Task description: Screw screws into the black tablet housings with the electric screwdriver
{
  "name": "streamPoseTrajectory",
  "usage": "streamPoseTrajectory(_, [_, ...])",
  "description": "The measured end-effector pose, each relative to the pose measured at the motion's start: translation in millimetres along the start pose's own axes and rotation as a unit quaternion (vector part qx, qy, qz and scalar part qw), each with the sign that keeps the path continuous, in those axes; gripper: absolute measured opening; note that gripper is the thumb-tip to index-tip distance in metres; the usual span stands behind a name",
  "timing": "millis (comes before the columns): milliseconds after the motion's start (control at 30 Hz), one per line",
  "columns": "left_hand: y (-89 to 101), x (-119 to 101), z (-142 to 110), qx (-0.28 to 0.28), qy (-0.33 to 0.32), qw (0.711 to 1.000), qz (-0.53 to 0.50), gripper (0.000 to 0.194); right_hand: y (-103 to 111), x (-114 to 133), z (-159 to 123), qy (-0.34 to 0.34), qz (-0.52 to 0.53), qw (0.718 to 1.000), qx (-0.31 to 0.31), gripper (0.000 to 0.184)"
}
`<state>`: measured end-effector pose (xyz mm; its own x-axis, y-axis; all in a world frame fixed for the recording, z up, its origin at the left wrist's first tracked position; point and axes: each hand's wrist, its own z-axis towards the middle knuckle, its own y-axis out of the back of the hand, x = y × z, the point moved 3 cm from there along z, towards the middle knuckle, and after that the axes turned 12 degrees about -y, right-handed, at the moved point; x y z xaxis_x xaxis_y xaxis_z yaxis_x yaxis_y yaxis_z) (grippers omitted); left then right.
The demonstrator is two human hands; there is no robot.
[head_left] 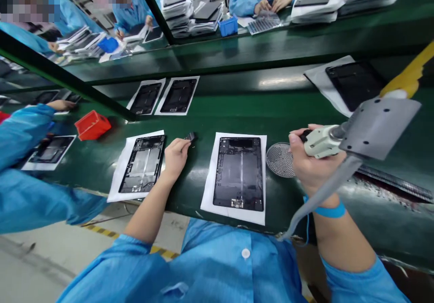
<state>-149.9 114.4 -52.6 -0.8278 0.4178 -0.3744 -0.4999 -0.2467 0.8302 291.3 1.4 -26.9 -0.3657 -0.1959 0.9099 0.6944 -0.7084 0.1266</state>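
Note:
My left hand (176,158) is closed over the green bench, its fingertips pinching a small black part (191,136) whose kind I cannot make out. In my right hand (313,167) is a pale electric screwdriver (322,142), with a grey bracket (379,126) and thick grey cable attached; its tip is out of sight. Between my hands an open tablet housing (239,176) lies on white paper, its inside facing up. Another open tablet housing (142,163) lies on paper beside my left forearm. A round perforated metal plate (280,159) sits just left of my right hand.
A red bin (92,125) stands at left, near a co-worker's blue sleeve (23,131). Two more housings lie further back (178,96), and another housing (356,83) at back right. A green post (68,74) slants across the left. Black strips (396,183) lie at right.

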Motion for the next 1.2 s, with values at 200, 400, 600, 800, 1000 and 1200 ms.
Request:
streamPoseTrajectory(200, [2.4, -46.1, -23.5, -0.016, 0.002, 0.988, -0.155, 0.021, -1.9, 1.9, -0.5, 0.013, -0.036, 0.999, 0.008, 0.035])
streamPoseTrajectory(400, [-11.9, -74.2, -19.3, 0.13, 0.156, 0.909, -0.363, 0.052, -8.6, -1.5, 0.9, 0.019, -0.027, 0.999, 0.027, 0.036])
streamPoseTrajectory(600, [-11.1, -120.2, 30.2, 0.209, 0.107, 0.884, -0.404, 0.046, -10.7, -4.6, 1.5, 0.01, -0.014, 0.999, 0.036, 0.036])
streamPoseTrajectory(800, [-66.0, -181.1, 56.2, 0.504, 0.07, 0.69, -0.514, 0.036, -13.0, -11.6, 2.6, 0.032, 0.007, 0.999, 0.02, 0.037])
streamPoseTrajectory(1000, [-109.3, -192.2, 81.9, 0.413, -0.038, 0.852, -0.319, 0.025, -14.5, -10.9, 2.3, 0.041, 0.024, 0.999, 0.003, 0.031])
streamPoseTrajectory(1200, [-116.9, -189.9, 94.7, 0.254, -0.174, 0.921, -0.238, 0.024, -10.7, -1.6, 1.7, 0.025, 0.013, 0.999, 0.015, 0.029])
